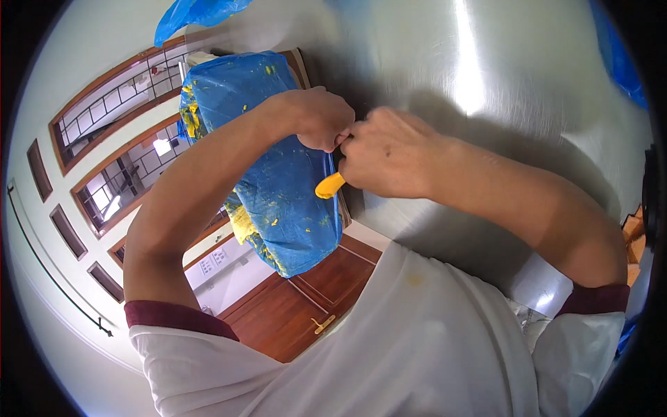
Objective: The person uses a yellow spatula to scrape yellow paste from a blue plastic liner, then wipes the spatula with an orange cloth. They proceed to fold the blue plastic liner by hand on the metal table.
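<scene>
Blue plastic (pixel 260 163) with yellow specks is at eight o'clock from the bent left hand (pixel 323 118); I can't tell its grip. A yellow thing (pixel 329 185) pokes out at eight o'clock from the right hand (pixel 385 153), curled around it.

Bright room; I see white glare streaking the metal surface (pixel 410 59), soft shadow beside the right forearm (pixel 511 177), fisheye-bowed edges, corners vignetted to black.
</scene>
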The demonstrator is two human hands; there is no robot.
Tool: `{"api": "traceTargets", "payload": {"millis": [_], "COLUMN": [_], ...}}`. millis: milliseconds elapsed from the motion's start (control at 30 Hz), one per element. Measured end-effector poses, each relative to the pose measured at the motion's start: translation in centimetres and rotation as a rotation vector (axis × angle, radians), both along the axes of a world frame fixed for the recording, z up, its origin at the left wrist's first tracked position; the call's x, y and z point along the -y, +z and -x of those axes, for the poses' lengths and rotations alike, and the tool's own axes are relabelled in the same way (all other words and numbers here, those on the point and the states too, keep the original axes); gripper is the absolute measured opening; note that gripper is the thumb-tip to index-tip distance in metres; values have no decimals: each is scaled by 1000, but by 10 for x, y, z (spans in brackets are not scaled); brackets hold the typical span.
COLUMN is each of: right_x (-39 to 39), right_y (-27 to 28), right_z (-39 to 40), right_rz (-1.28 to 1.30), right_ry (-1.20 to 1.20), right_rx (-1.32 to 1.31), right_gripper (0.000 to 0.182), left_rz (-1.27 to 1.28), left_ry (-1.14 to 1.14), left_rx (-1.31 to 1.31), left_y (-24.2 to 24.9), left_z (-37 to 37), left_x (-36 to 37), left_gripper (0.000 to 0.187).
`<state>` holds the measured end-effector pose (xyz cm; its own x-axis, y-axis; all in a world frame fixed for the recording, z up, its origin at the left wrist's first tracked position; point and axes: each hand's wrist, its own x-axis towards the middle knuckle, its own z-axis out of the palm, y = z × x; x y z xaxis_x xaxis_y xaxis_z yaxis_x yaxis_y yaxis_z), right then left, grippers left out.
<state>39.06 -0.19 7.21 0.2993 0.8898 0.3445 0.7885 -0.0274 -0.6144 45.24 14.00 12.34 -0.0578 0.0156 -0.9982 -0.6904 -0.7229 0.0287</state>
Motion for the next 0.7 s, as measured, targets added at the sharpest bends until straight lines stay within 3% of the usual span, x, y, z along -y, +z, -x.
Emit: {"api": "traceTargets", "payload": {"millis": [133,300,400,433,467,533,633,700], "right_x": [-6,-7,-6,-1,6,13,8,-4], "right_y": [-2,3,-17,-6,7,19,35,39], "right_z": [29,73,91,79,63,39,25,32], "right_rz": [4,18,-462,-273,-84,-7,-6,-72], "right_ry": [76,131,-31,-15,3,-163,-345,-286], "right_rx": [-10,15,-69,-66,-58,9,-56,-6], "right_gripper": [13,13,8,9,11,26,26,25], "left_rz": [76,33,47,56,109,217,777,1043], "left_ry": [65,-99,-154,-169,-142,-95,190,240], "left_rx": [-2,56,151,195,248,364,918,1207], "left_y": [4,3,10,15,20,36,84,134], "left_z": [2,11,17,20,22,22,33,54], "left_x": [-3,1,5,5,6,5,-17,-26], "left_gripper": [10,9,9,9,10,14,26,29]}}
